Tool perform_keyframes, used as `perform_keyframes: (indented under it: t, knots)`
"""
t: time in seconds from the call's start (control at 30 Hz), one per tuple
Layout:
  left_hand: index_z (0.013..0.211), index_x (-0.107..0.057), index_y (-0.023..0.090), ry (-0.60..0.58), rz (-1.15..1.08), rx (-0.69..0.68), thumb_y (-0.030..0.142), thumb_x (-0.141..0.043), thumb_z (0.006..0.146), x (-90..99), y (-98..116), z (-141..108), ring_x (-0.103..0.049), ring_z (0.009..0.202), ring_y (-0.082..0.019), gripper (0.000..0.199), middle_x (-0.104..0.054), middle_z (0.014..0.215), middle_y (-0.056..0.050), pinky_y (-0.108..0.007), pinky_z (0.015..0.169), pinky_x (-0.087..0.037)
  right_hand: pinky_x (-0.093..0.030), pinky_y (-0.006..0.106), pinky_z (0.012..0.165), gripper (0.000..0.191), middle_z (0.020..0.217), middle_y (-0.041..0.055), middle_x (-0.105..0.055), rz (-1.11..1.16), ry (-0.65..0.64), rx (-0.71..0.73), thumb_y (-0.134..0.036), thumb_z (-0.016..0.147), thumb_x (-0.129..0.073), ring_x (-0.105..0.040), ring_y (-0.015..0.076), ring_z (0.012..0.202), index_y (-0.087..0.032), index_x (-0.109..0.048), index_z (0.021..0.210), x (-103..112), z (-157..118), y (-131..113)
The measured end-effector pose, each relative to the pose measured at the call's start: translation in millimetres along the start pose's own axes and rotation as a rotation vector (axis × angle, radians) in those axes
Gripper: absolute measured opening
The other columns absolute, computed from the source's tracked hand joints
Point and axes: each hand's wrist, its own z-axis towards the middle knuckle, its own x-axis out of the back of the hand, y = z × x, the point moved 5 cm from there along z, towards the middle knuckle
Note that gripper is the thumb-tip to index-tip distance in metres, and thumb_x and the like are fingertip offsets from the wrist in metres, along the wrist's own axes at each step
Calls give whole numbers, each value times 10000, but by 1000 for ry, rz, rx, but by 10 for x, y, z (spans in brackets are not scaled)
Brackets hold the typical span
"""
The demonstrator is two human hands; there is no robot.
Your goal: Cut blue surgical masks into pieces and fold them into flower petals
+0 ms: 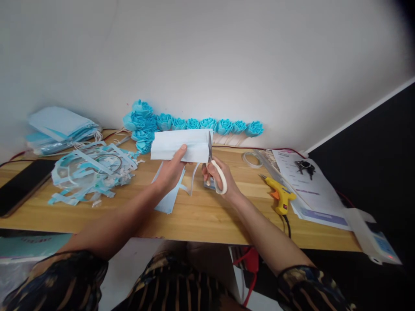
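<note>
My left hand (173,170) pinches a pale blue face mask (175,144) from below, thumb on its near face, and holds it up above the table. In my right hand (223,175) is a pair of scissors (221,178) with cream handles. Their blades point up and lie along the mask's right edge; whether they are fully closed I cannot tell. Under my hands, a flat light blue piece (168,196) lies on the wood beside a thin cut strip (193,179). Something bluish beneath my right hand is mostly hidden.
Blue fabric flowers (224,126) line the wall. To the left are stacked masks (61,127), a heap of cut strips (94,170) and a phone (24,183). A yellow glue gun (280,195), a tape roll (253,160), papers (313,194) and keys (304,166) lie to the right.
</note>
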Motion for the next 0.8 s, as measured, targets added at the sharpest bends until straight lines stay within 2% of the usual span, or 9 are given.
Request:
perform_keyframes:
  t: [0.1,0.27,0.4,0.63,0.8]
  knots:
    - [1196,-640,167,22,19,-66,442,-734,811,-57,31,-42,-610,1162,-267,483,-678,1221,-100,-375,949,-498,-396,226,466,506,680,-27,-561,1,27,11,-694,780,-659,-510,91,526,-203,-555,840,23,8,1]
    - [1234,-632,183,-13,5,-50,426,-749,797,-135,18,-93,-618,1148,-267,513,-684,1216,-97,-394,950,-498,-397,237,464,537,663,-33,-555,-5,63,23,-725,760,-653,-511,102,524,-206,-565,869,44,14,-28]
    - [1246,-628,195,-17,4,-27,401,-758,793,-125,-6,-95,-606,1184,-268,514,-675,1260,-93,-400,970,-488,-389,238,439,543,636,-38,-545,-9,74,30,-736,746,-659,-498,101,495,-209,-555,832,54,16,-32]
    - [1227,-637,184,12,32,-38,424,-753,798,-80,-41,-78,-609,1180,-253,505,-693,1215,-80,-386,994,-467,-355,228,396,497,579,-49,-526,45,96,16,-678,767,-687,-467,86,439,-208,-528,755,49,-7,-55]
    - [1255,-627,206,0,12,-47,404,-758,795,-93,-30,-80,-610,1181,-259,517,-682,1255,-76,-384,961,-490,-353,225,389,509,559,-48,-524,51,104,-2,-689,749,-694,-462,86,433,-208,-530,734,38,-19,-73]
